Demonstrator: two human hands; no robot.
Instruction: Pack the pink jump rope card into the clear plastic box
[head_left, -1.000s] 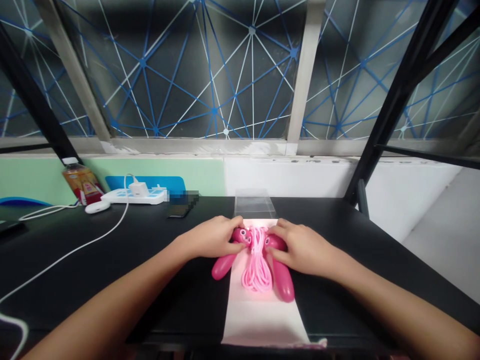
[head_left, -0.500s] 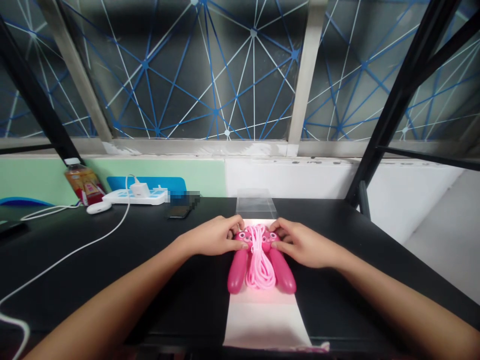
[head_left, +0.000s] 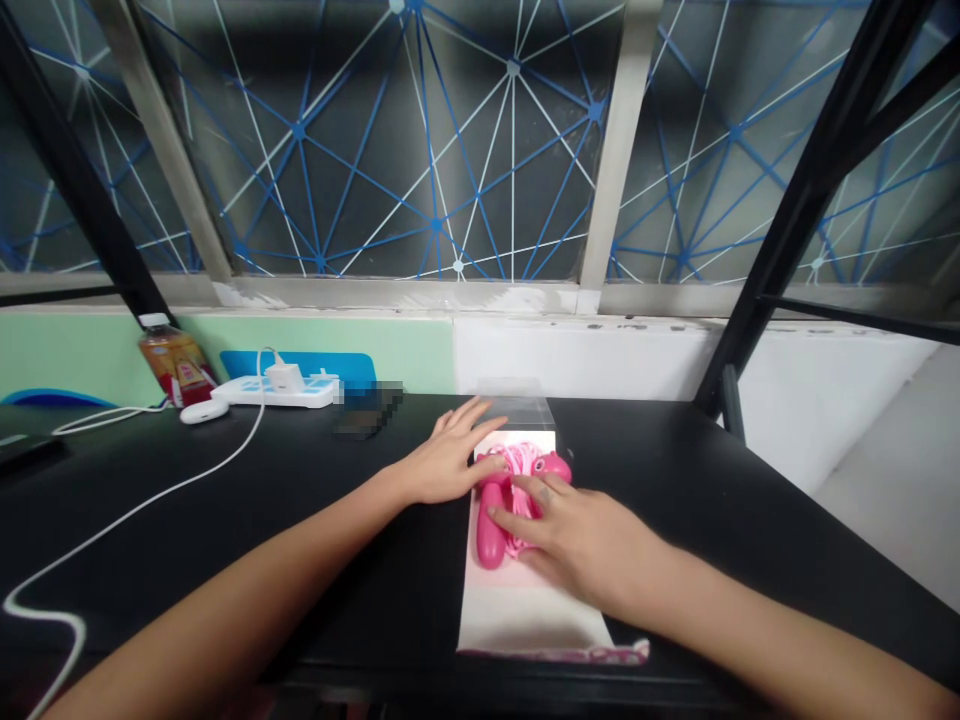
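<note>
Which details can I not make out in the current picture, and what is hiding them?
All in the head view:
Right pink handle: lower part hidden behind the right hand.
Pink rope: partly covered by the right hand's fingers.
Right hand's palm: turned away, so its hold cannot be told.
Dark object beside the power strip: masked by pixel blocks.
Dark device: cut off by the left edge.
Bottle: label text too small and blurred.

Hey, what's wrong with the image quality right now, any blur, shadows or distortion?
Head view: blocky pixelation masks the area at the right end of the power strip; head view: the pink rope looks washed out, its strands soft; head view: a soft shadow crosses the near end of the pale card; head view: the window bars splay outward at the top, probably wide-lens distortion.
</note>
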